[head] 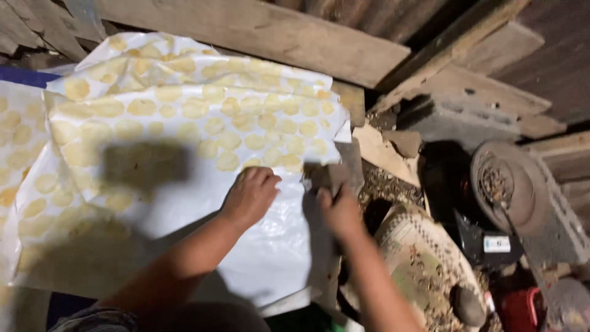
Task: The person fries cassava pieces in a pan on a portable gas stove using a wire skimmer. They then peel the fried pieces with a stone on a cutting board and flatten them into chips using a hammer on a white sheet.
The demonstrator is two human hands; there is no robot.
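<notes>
White plastic sheet (pixel 184 184) spread wide over a low bench, covering most of the view up and to the left of both hands; its upper half is dotted with rows of pale yellow round slices (pixel 227 161), the nearest ones lying just beyond the left fingertips. A second sheet with the same slices shows at the far left edge. Rough wooden planks (pixel 264 31) run along the top, well beyond the fingers. To the right of the right hand, a round woven tray (pixel 424 258) lies tilted on the ground among debris, and farther right a rusty round metal disc (pixel 510 184) sits near concrete blocks. Left hand (pixel 251 195) rests palm down on a bare patch of the sheet, fingers (pixel 261 177) curled loosely and pressing on the plastic, nothing visibly gripped. Right hand (pixel 339 209) is at the sheet's right edge, just beside the left hand; its fingers (pixel 322 195) reach up toward the shadowed edge of the sheet, blurred, so whether they pinch the plastic cannot be told. A small dark stone (pixel 468 305) lies on the tray, below and right of the right fingers.
</notes>
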